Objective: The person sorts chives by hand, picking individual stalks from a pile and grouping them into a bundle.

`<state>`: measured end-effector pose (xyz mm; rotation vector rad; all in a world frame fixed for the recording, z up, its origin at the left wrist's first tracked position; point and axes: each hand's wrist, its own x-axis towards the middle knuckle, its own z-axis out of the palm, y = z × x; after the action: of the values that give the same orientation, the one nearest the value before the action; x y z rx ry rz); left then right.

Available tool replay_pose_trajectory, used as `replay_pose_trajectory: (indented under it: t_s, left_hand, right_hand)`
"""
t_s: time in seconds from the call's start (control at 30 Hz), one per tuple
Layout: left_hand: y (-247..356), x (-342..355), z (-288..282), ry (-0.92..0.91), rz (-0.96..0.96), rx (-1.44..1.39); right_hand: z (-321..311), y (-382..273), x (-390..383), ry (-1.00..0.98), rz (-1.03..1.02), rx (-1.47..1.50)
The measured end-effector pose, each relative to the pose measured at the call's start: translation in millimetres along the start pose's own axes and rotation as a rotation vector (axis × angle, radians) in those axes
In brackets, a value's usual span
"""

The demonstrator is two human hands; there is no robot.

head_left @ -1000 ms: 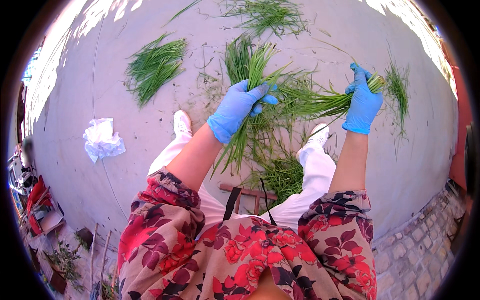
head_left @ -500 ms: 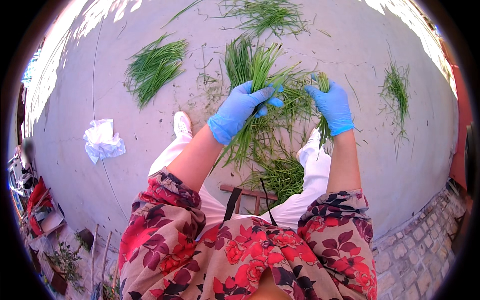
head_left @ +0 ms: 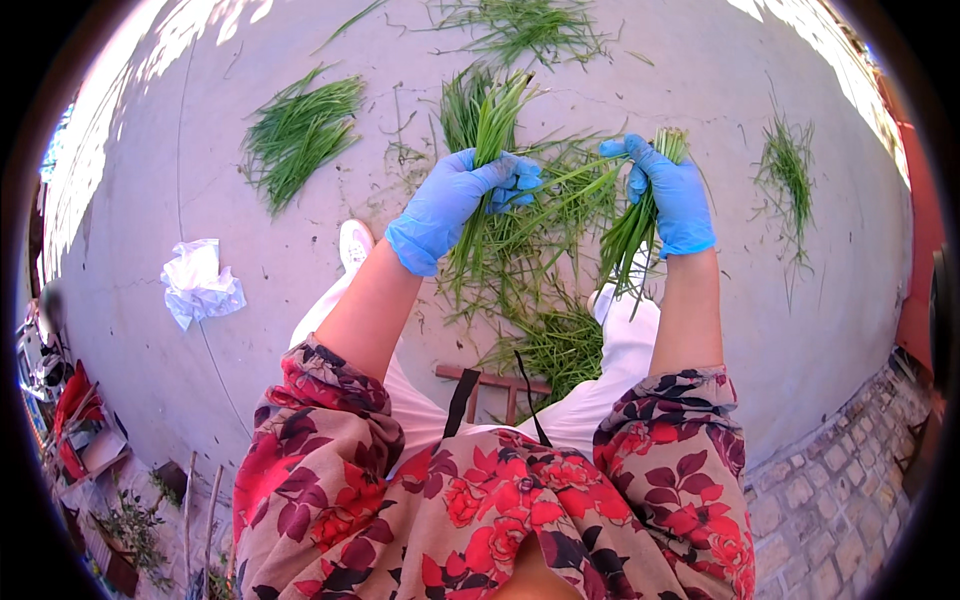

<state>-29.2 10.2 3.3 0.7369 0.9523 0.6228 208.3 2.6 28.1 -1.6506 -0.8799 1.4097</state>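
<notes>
My left hand (head_left: 440, 210), in a blue glove, is closed round a bunch of long green chives (head_left: 497, 125); the ends stick up above the fist and the leaves hang below. Across from it my gloved right hand (head_left: 676, 203) grips a smaller bunch of chives (head_left: 628, 240), pale cut ends at the top. A few stalks stretch across the gap between the hands; which hand holds them is unclear. Beneath, loose chives (head_left: 565, 215) lie scattered on the concrete, and a denser heap (head_left: 565, 350) sits between my legs.
A neat chive pile (head_left: 303, 135) lies at the left, another pile (head_left: 530, 28) at the far side and a small one (head_left: 788, 170) at the right. Crumpled white plastic (head_left: 203, 283) rests on the ground at left. A reddish-brown frame (head_left: 490, 384) is between my thighs.
My left hand has moved slightly left and nearer me. The right hand has turned and now shows a fuller bunch of chives, and the gap between the hands is wider.
</notes>
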Motion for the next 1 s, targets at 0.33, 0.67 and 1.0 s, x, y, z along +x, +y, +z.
replay_pose_trajectory:
  t_s: [0.33,0.67,1.0]
  left_hand:
    - [0,-2,11,-0.103,-0.087,0.316]
    - [4,2,-2,0.136,0.008,-0.098]
    - [-3,0,10,0.035,0.021,0.175]
  right_hand:
    - [10,4,-1,-0.051,0.012,-0.107]
    - [13,-4,-13,-0.299,-0.015,-0.131]
    - [-16,-7,-4,0.096,-0.074,0.091]
